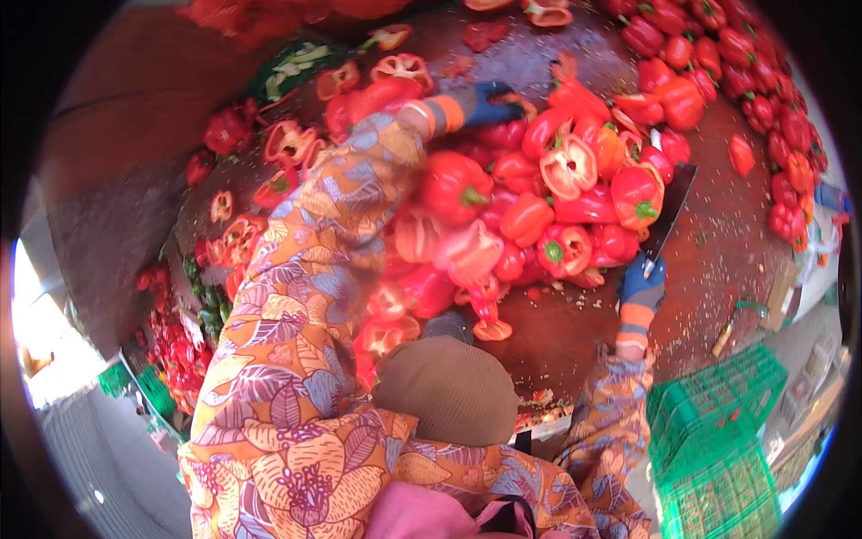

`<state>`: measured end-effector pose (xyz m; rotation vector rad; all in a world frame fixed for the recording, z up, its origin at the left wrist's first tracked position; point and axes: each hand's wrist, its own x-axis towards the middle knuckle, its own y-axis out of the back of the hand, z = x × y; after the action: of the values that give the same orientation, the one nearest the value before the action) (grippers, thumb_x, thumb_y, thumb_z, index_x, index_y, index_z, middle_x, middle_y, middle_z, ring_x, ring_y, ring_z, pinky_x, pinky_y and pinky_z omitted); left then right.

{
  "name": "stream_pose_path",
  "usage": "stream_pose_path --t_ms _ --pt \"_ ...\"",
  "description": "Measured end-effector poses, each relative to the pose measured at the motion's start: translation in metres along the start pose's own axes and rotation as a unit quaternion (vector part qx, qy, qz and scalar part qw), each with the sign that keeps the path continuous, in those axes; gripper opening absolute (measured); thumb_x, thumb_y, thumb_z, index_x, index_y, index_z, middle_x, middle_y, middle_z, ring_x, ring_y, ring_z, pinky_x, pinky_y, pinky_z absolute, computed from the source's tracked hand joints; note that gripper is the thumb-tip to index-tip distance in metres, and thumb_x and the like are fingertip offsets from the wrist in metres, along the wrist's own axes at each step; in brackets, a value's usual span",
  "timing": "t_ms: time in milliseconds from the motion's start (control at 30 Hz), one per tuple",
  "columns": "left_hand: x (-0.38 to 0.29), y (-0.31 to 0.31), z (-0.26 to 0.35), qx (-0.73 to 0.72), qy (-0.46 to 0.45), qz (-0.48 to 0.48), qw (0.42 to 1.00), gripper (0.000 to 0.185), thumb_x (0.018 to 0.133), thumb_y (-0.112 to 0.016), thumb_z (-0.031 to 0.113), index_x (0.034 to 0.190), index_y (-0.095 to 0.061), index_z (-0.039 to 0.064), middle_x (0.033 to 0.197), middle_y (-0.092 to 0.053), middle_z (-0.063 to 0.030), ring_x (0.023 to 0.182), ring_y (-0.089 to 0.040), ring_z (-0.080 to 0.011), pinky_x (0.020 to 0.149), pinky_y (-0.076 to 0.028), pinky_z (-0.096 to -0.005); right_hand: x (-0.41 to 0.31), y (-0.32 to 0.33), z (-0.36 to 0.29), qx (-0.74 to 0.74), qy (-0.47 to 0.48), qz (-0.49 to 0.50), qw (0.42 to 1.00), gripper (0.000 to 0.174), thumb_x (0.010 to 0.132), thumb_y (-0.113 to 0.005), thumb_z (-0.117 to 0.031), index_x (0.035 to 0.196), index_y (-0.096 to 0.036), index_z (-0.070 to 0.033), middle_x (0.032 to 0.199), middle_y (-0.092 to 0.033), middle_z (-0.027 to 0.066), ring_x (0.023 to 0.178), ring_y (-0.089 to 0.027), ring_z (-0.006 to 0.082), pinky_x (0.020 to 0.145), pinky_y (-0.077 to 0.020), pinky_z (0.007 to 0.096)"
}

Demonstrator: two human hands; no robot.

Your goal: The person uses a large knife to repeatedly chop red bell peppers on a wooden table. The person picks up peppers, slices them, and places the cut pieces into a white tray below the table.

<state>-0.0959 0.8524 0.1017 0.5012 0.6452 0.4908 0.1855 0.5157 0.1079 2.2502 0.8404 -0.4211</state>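
My left hand (pixel 495 104), in a blue glove with an orange and grey cuff, reaches over the far side of a heap of red bell peppers (pixel 525 219). Its fingers curve down against the peppers there; blur hides whether one is gripped. At the heap's right side, my right hand (pixel 641 279), gloved alike, is closed around the handle of a knife. The broad dark blade (pixel 673 209) points away from me, beside a whole pepper (pixel 636 195). Cut peppers lie among whole ones, among them a halved pepper (pixel 569 167) showing its pale core.
Whole red peppers (pixel 741 54) are massed along the tabletop's (pixel 720 263) far right edge. Cut pieces (pixel 289 145) and seeds are scattered at left and across the surface. Green plastic crates (pixel 714 404) stand at lower right. A brown cap-like brim (pixel 444 391) covers part of the near edge.
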Motion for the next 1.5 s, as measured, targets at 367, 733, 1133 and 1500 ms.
stream_pose_path --t_ms 367,733,1133,1500 --pt "-0.213 -0.066 -0.038 -0.131 0.069 0.148 0.978 0.043 0.080 -0.062 0.038 0.116 -0.060 0.013 0.109 -0.064 -0.0157 0.103 -0.061 -0.0320 0.089 -0.047 -0.0398 -0.087 -0.065 -0.042 -0.195 0.237 -0.245 0.920 0.022 0.084 -0.058 -0.011 0.102 -0.055 0.001 0.067 -0.060 0.0037 0.059 -0.051 0.0115 0.054 -0.0427 0.0316" --pt "-0.341 0.030 0.010 -0.192 0.088 -0.109 0.971 0.045 0.091 -0.058 0.025 0.127 -0.051 0.001 0.121 -0.059 -0.0176 0.113 -0.056 -0.0316 0.098 -0.042 -0.0364 -0.100 -0.062 -0.182 -0.406 0.440 -0.386 0.702 0.014 0.083 -0.060 -0.022 0.091 -0.060 -0.010 0.069 -0.060 0.0187 0.067 -0.062 0.0383 0.056 -0.0467 0.0408" --pt "-0.287 0.065 -0.198 0.084 0.310 0.434 0.842 0.065 0.066 -0.073 0.044 0.116 -0.060 0.006 0.110 -0.063 -0.0216 0.102 -0.061 -0.0363 0.089 -0.049 -0.0414 -0.074 -0.310 -0.247 -0.411 0.648 -0.268 0.582 0.022 0.085 -0.058 -0.023 0.100 -0.062 -0.007 0.083 -0.063 0.0209 0.080 -0.062 0.0387 0.065 -0.0476 0.0446" --pt "-0.406 -0.023 -0.117 -0.074 0.380 0.334 0.860 0.074 0.073 -0.065 0.049 0.134 -0.045 0.012 0.111 -0.061 -0.0237 0.102 -0.059 -0.0389 0.087 -0.048 -0.0447 -0.141 -0.302 -0.170 -0.402 0.573 -0.415 0.581 0.021 0.088 -0.054 -0.025 0.091 -0.060 -0.005 0.075 -0.062 0.0223 0.071 -0.062 0.0411 0.058 -0.0461 0.0476"
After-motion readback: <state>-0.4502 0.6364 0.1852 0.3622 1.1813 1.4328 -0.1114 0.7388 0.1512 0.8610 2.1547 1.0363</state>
